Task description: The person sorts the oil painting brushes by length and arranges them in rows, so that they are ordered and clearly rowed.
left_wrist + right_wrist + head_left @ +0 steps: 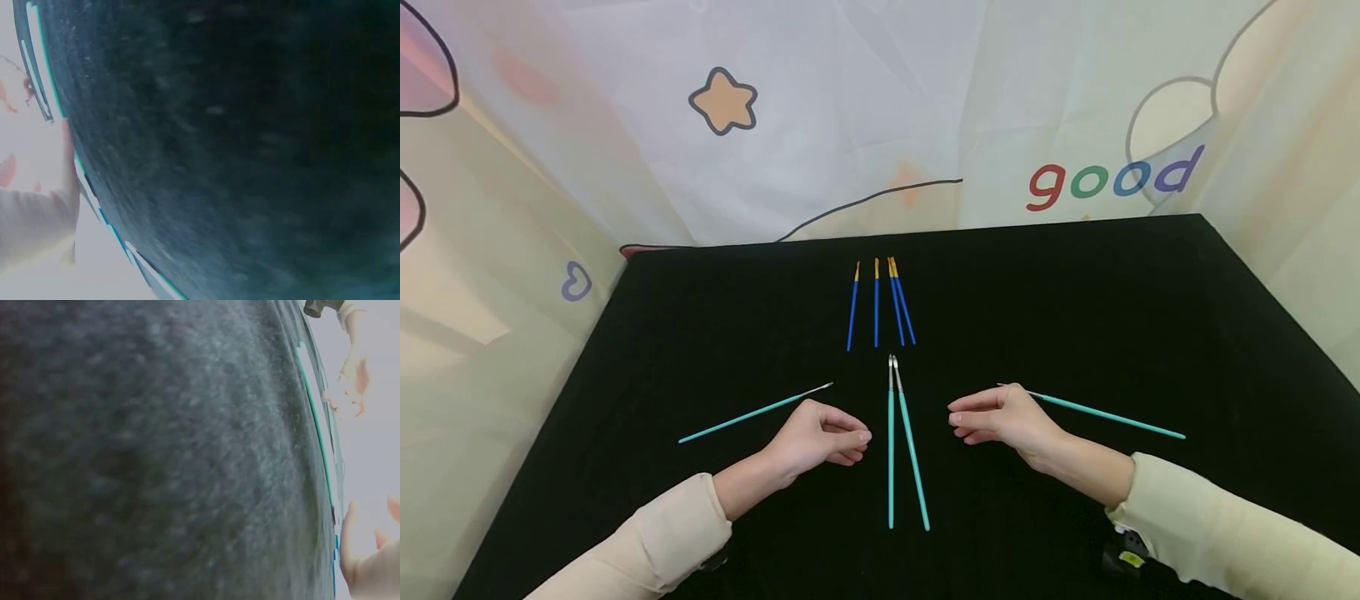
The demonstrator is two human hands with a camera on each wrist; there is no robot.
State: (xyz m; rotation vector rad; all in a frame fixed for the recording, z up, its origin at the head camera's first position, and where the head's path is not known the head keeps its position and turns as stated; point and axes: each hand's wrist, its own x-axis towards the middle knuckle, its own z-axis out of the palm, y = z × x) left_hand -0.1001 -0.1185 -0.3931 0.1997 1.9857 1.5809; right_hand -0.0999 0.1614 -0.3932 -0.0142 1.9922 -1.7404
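Two turquoise paintbrushes lie between the hands in the head view, a straight one (891, 458) and a slanted one (914, 458), their bristle ends almost together. Just left of them hovers my left hand (822, 435), fingers loosely bent and holding nothing. A third turquoise paintbrush (737, 420) lies beyond that wrist, slanting. To the right, my right hand (1006, 418) holds nothing, its fingers lightly bent. Part of another turquoise paintbrush (1112, 415) is hidden behind it. The left hand (44, 212) and the right hand (375, 562) appear at their wrist views' edges.
Several blue paintbrushes (876, 312) with golden ferrules lie farther back, bristles pointing away; the two rightmost nearly touch at the top. Everything lies on a black-covered table (1075, 308). A pale printed curtain (865, 108) hangs behind and at both sides.
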